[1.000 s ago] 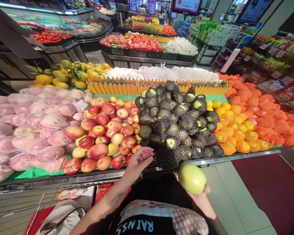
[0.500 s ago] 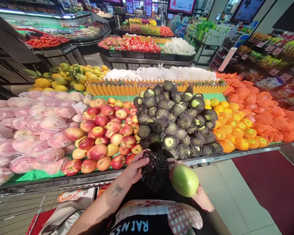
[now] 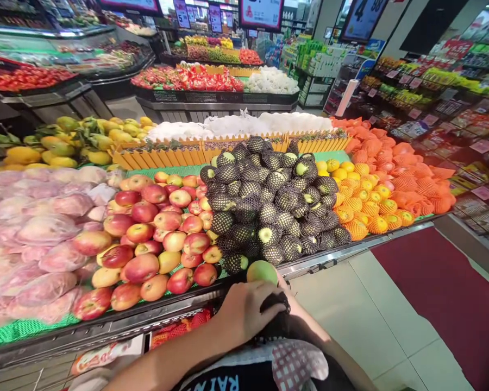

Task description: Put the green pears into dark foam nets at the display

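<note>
A smooth green fruit (image 3: 262,270) shows just above my left hand (image 3: 248,312), close to my chest at the display's front edge. My left hand lies over the fruit with its fingers closed on a black foam net (image 3: 275,301). The net bunches up under the fingers against the fruit. My right hand (image 3: 286,288) is mostly hidden beneath the fruit and the net and holds the fruit from the right side. Its forearm runs down to the lower right.
In front of me is a heap of the same fruit in black nets (image 3: 269,206), with red apples (image 3: 158,239) to its left, bagged pink fruit (image 3: 36,233) beyond them, and orange-netted fruit (image 3: 375,206) on the right. A metal rail (image 3: 330,255) edges the display. A red mat (image 3: 440,293) covers the floor on the right.
Both hands have come together in front of my chest. My left hand now covers the green fruit with the black net, and my right hand has slipped mostly out of sight. The view has shifted left.
</note>
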The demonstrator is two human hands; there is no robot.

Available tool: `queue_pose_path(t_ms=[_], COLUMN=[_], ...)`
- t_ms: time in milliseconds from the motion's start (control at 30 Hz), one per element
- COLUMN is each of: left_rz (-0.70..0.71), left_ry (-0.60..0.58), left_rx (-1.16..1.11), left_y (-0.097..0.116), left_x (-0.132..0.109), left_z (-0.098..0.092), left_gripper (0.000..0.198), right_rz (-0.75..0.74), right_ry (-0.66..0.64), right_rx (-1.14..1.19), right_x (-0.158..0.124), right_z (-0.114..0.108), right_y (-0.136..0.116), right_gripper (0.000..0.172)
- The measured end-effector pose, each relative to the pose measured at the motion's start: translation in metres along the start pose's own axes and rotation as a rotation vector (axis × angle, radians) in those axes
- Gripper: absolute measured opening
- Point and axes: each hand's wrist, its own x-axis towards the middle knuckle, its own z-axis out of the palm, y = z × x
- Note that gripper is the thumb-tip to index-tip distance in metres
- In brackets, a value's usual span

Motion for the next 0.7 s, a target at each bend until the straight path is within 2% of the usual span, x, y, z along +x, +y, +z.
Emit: queue_pose_path(t_ms=[100,167,233,333,400,467,567,633,700], left_rz=[-0.028,-0.098,-0.172,-0.266,-0.299,-0.289,-0.276,-0.329,-0.367], left_ry=[0.209,0.251,0.135,-0.028,-0.070,-0.082,0.031,0.156,0.283], left_rx=[0.067,0.096,0.043,-0.122,-0.271,-0.437,-0.612,-0.690,-0.713], left_y=[-0.011,-0.016,-0.019,-0.019,-0.020,-0.023,-0.035,-0.044,-0.050], left_x=[0.000,0.004,0.008,0.011,0.011,0.012,0.014,0.015,0.014], left_z=[-0.004,-0.005,-0.004,0.003,0.007,0.011,0.017,0.020,0.022], left_gripper=[0.026,0.032,0.035,0.035,0.036,0.037,0.038,0.043,0.048], right_rz=[0.045,0.072,0.064,-0.031,-0.081,-0.099,-0.103,-0.089,-0.098], right_ry=[0.005,-0.002,-0.008,0.074,0.147,0.168,0.141,0.135,0.134], right_rx=[0.088,0.147,0.175,0.104,0.049,0.035,0.082,0.080,-0.019], right_x=[-0.008,-0.011,-0.015,-0.019,-0.020,-0.019,-0.018,-0.018,-0.019], right_z=[-0.004,-0.008,-0.013,-0.016,-0.017,-0.016,-0.014,-0.013,-0.014], right_y=[0.007,0.016,0.024,0.029,0.027,0.020,0.004,-0.009,-0.019], right_gripper=[0.027,0.028,0.030,0.028,0.024,0.026,0.033,0.029,0.025])
